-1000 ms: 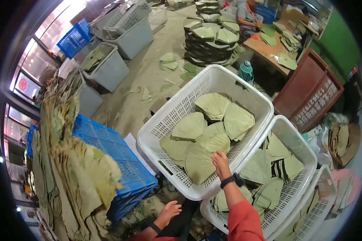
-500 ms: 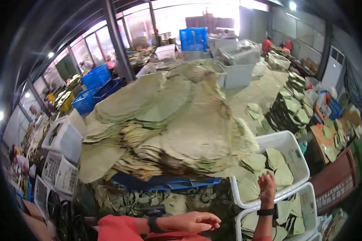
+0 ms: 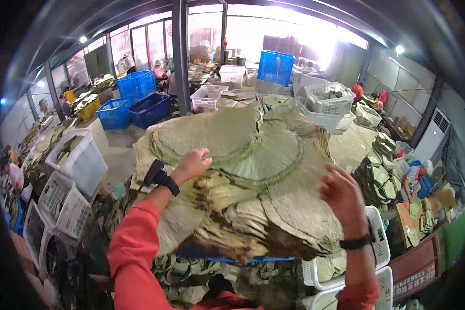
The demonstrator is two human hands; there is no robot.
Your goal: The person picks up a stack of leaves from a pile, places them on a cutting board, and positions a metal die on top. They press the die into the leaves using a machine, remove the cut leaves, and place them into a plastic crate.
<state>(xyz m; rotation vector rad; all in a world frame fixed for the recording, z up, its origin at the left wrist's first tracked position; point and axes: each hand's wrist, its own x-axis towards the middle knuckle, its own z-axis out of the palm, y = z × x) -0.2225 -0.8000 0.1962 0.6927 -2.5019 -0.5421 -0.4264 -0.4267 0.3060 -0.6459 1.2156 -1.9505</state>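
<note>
A broad heap of large, flat, dried pale-green leaves [image 3: 206, 132] fills the middle, fanned in overlapping layers with brown, bunched stem ends toward me. Over its left part is my left hand [image 3: 192, 164], its fingers loosely bent and a little apart, close over the front edge of the top layer. My right hand [image 3: 341, 194] is raised at the heap's right side, slightly blurred, with bent fingers apart and nothing visible in them. Dark bands circle both wrists; the left one carries a small black device [image 3: 155, 172]. Beneath the heap shows a blue crate edge [image 3: 263, 260].
White crates [image 3: 381, 243] with leaf pieces stand at the lower right. More white bins [image 3: 82, 160] line the left, with blue crates [image 3: 136, 84] behind. Cut scraps [image 3: 191, 276] litter the floor in front. Other people sit far off; one [image 3: 413, 181] works at the right.
Both hands have risen from low in front, the left out over the heap and the right up beside it. The view has turned left and the heap appears lower.
</note>
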